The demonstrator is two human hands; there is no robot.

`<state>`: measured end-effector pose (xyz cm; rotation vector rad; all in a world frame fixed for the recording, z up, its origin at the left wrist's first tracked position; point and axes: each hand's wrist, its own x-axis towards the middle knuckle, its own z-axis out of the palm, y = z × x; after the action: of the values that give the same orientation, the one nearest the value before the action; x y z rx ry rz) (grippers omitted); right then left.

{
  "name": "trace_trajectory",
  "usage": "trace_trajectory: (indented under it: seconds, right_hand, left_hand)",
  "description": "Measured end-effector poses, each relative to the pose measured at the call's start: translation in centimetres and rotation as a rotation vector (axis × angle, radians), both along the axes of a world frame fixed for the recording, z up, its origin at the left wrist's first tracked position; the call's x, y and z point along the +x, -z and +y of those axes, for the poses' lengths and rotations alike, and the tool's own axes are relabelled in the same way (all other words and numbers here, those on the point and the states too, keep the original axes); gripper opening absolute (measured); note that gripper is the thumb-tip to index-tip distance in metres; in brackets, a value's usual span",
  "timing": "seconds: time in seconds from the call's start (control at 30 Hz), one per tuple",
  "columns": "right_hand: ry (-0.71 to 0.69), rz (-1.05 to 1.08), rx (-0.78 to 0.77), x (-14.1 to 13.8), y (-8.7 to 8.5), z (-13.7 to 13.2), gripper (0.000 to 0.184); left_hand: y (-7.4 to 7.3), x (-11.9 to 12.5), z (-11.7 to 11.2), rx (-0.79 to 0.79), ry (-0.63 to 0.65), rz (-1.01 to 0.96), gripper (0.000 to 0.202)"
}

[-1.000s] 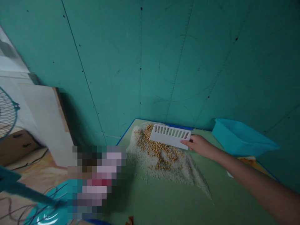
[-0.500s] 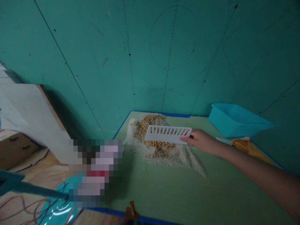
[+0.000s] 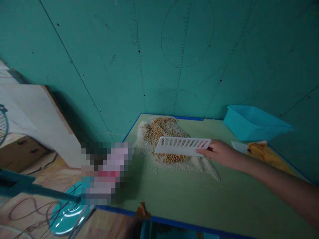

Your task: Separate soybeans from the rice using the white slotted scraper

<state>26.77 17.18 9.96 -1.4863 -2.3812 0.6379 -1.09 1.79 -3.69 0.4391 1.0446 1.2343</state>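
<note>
My right hand [image 3: 220, 152] grips the right end of a white slotted plastic plate [image 3: 178, 151], thumb on its near face. The plate stands on its long edge across a pile of tan beans [image 3: 159, 127] and white grains [image 3: 142, 142]. Some beans lie on the near side of the plate, others behind it. At the bottom edge, a dark blurred shape [image 3: 133, 228] beside a blue bin [image 3: 146, 229] may be my left hand; its fingers cannot be made out. A few beans show inside that bin, which is mostly cut off by the frame.
A turquoise basin [image 3: 254, 124] stands at the table's back right, beside an orange-brown cloth [image 3: 264, 152]. The light green table [image 3: 189, 196] has a blue edge and meets a green wall. On the left are a pixelated area, a pale board [image 3: 45, 122], and a fan base [image 3: 66, 215] with cables.
The plate and my right hand have shifted slightly right and nearer, leaving more of the pile exposed behind the plate. The view has tilted down, bringing the blue bin into sight.
</note>
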Motion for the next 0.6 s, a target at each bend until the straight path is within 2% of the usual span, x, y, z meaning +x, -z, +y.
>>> trace_trajectory:
  seconds: [0.37,0.6]
  right_hand:
    - [-0.023,0.041,-0.082,0.2,0.0,-1.9,0.032]
    - [0.146,0.096,-0.145,0.2,0.1,-1.8,0.028]
  left_hand:
    - [0.7,-0.1,0.0,0.02,-0.033,0.034,0.023]
    - [0.3,0.0,0.1,0.031,-0.06,0.068,0.024]
